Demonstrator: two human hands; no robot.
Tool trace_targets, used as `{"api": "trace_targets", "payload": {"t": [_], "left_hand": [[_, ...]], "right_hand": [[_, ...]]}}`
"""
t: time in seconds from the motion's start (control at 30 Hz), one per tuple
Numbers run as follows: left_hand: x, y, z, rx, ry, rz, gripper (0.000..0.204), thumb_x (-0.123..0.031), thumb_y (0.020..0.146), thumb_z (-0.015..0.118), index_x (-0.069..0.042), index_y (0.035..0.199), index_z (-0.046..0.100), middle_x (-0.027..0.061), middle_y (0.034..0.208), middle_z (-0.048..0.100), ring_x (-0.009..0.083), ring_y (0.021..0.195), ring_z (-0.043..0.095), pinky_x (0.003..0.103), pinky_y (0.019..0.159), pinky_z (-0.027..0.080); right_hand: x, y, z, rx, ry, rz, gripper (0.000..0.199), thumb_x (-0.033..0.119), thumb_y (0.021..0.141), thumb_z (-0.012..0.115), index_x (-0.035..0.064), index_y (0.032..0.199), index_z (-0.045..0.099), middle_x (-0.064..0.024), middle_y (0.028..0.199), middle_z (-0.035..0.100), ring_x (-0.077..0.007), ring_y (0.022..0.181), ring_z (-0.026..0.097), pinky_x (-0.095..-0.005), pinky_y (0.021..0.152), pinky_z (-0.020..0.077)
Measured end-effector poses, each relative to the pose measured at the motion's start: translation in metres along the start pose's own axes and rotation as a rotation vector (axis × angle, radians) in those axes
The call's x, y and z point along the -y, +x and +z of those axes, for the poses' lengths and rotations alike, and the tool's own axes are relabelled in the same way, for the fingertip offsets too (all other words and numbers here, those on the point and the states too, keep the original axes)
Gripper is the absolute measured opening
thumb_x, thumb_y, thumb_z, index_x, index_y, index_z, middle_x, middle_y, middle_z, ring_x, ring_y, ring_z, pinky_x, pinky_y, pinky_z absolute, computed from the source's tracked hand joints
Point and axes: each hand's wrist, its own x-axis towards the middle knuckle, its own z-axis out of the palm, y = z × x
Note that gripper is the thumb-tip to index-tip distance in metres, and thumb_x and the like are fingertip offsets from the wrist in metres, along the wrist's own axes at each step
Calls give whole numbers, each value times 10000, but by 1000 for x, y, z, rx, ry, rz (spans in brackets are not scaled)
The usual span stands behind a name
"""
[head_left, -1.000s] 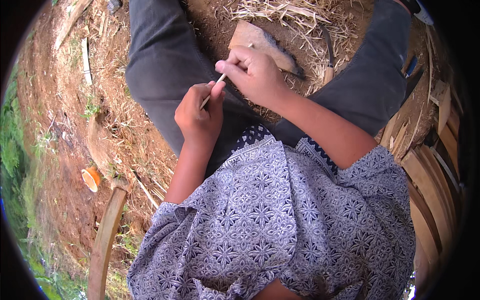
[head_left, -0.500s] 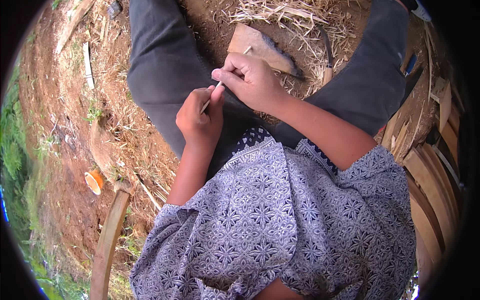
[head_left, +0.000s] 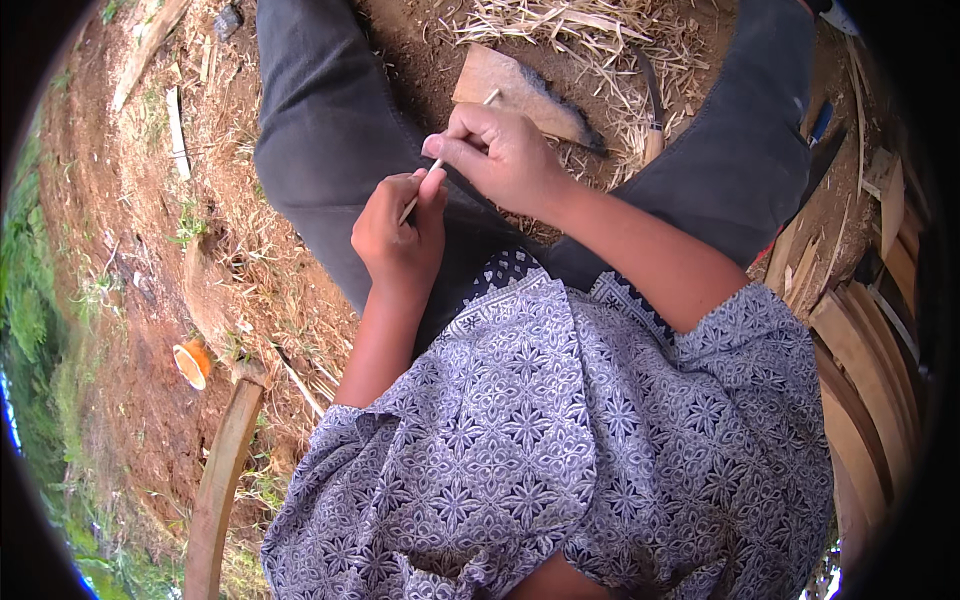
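Note:
My left hand (head_left: 398, 232) is closed around the lower end of a thin pale stick (head_left: 436, 165), held over my left thigh in dark grey trousers (head_left: 320, 140). My right hand (head_left: 500, 155) pinches the same stick higher up, with a short pale tip poking out past its knuckles. The two hands touch at the fingertips. Most of the stick is hidden inside the fists. A flat wooden block (head_left: 520, 90) lies on the soil just beyond my right hand, between my legs.
Dry straw and shavings (head_left: 580, 30) cover the ground ahead. A curved blade with a wooden handle (head_left: 650, 120) lies by my right leg. Stacked wooden slats (head_left: 870, 330) fill the right side. An orange cup (head_left: 192, 362) and a wooden post (head_left: 220, 480) sit at the lower left.
Both hands stay joined on the stick and have barely shifted; the view has drifted slightly.

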Motion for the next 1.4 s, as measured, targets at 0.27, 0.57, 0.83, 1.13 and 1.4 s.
{"api": "trace_targets", "payload": {"t": [0.27, 0.57, 0.83, 1.13, 1.4], "left_hand": [[-2, 3, 6, -30, -35, -33, 152, -87, 1010, 703, 10, 920, 629, 86, 722, 731, 116, 636, 718, 242, 583, 562], [-1, 6, 2, 4, -31, 37, 139, -77, 1013, 693, 12, 929, 627, 87, 725, 729, 118, 633, 718, 240, 584, 564], [0, 8, 6, -3, -41, 74, 142, -81, 1017, 688, 10, 932, 620, 90, 724, 729, 117, 634, 719, 240, 584, 564], [-8, 12, 1, 66, -280, -82, 165, -125, 1072, 603, 17, 990, 602, 89, 754, 733, 112, 647, 703, 236, 604, 561], [-9, 21, 0, 160, -380, -83, 96, -60, 1020, 666, 13, 1057, 717, 91, 801, 728, 138, 719, 732, 244, 649, 560]], "right_hand": [[-14, 7, -19, 28, -92, 211, 264, 215, 973, 740, 37, 801, 649, 14, 620, 576, -47, 584, 479, -280, 528, 395], [-49, 23, -33, -91, -209, 360, 317, 235, 977, 740, 39, 754, 629, 10, 614, 572, -36, 583, 467, -265, 520, 374], [-62, 15, -35, -124, -235, 285, 283, 254, 978, 738, 42, 816, 642, 4, 659, 597, -57, 580, 474, -292, 535, 391], [-55, -2, -47, -117, 40, 479, 247, 290, 977, 734, 62, 1055, 680, -25, 704, 691, -78, 593, 618, -273, 552, 471], [-70, 3, -38, -62, -23, 398, 214, 234, 1022, 671, 39, 1105, 698, -16, 859, 712, -64, 774, 638, -237, 701, 509]]}}
